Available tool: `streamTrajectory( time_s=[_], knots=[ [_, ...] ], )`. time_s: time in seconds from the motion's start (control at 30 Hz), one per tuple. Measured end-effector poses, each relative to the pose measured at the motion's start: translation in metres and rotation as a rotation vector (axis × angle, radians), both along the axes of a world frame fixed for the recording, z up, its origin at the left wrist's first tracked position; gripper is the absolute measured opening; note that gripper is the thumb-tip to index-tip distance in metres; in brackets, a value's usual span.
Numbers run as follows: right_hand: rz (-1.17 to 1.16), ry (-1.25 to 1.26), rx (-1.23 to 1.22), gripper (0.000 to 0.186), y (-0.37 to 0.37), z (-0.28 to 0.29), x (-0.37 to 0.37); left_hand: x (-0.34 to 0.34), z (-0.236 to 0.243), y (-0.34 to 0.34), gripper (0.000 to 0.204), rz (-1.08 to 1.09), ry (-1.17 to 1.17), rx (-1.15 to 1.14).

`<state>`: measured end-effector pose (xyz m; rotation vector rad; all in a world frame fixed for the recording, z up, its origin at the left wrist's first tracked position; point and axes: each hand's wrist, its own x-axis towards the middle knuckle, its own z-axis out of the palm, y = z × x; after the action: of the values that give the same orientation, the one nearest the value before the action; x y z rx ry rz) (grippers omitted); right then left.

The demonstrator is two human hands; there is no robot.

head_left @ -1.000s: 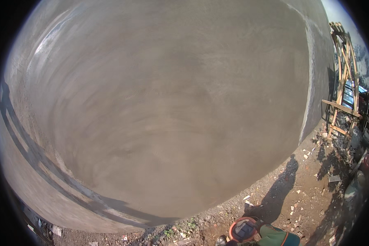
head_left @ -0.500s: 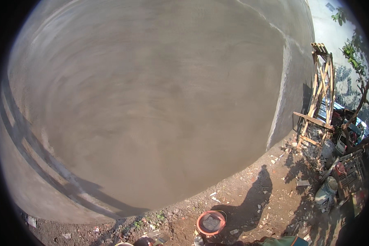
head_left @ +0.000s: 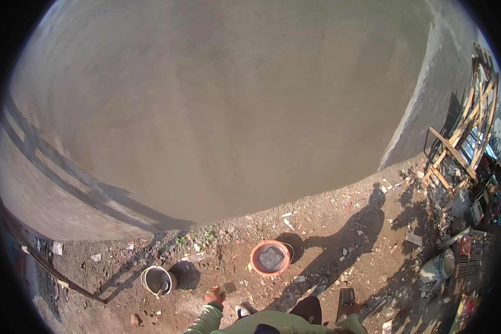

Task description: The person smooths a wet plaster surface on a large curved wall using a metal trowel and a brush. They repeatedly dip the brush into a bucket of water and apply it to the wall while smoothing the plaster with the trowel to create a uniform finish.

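At the lower middle, my left hand (head_left: 214,296) is closed round a small flat-ended tool (head_left: 228,288); whether it is a brush or a scraper I cannot tell. To the right, my right hand (head_left: 353,309) grips a dark rectangular plastering float (head_left: 345,301), held low over the ground. A pale bucket (head_left: 145,278) stands left of my left hand, with a small tool and some grey matter inside. Ahead, between my hands, an orange bucket (head_left: 254,261) holds grey, squarish contents. Beyond them rises a wide wall of smooth grey plaster (head_left: 234,111).
Bamboo and wooden trestles (head_left: 462,139) lean at the far right beside piled clutter. A pale, stained pail (head_left: 433,270) lies tilted there. Rubble litters the dirt ground (head_left: 317,222) along the wall's foot. A dark curved bar (head_left: 55,273) lies at the left.
My view has tipped downward, so the wall sits higher and more ground shows. Both hands, their tools and the whole pale bucket are now plainly in view.
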<state>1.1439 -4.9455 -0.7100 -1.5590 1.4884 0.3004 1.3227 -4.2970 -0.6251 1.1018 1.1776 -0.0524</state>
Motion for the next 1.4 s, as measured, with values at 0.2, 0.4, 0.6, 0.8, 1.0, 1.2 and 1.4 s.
streamTrajectory(
  time_s=[0.2,0.4,0.6,0.8,1.0,1.2,1.4],
  knots=[
    [-0.278,0.092,0.189,0.008,-0.104,-0.036,-0.066,0.054,-0.022,-0.120,0.037,0.036,-0.035,0.030],
    [-0.200,0.232,0.386,0.018,-0.189,0.004,-0.055,0.118,-0.035,-0.237,0.035,-0.095,0.067,0.048],
    [-0.396,0.126,0.210,0.037,-0.239,-0.034,-0.074,0.174,-0.171,-0.283,0.027,-0.185,-0.046,0.093],
    [-0.061,0.366,0.131,0.044,-0.216,-0.031,-0.104,0.216,-0.392,-0.275,0.020,-0.392,0.149,0.538],
    [0.005,0.464,0.159,0.050,-0.213,-0.028,-0.098,0.220,-0.497,-0.271,0.036,-0.575,0.300,0.213],
    [0.359,0.183,-0.072,0.043,-0.222,-0.006,0.029,0.195,-0.328,-0.255,0.049,-0.142,0.260,-0.181],
    [0.045,-0.294,0.138,0.039,-0.134,0.095,0.308,0.202,-0.107,-0.232,0.047,-0.092,0.049,-0.513]
  ],
)
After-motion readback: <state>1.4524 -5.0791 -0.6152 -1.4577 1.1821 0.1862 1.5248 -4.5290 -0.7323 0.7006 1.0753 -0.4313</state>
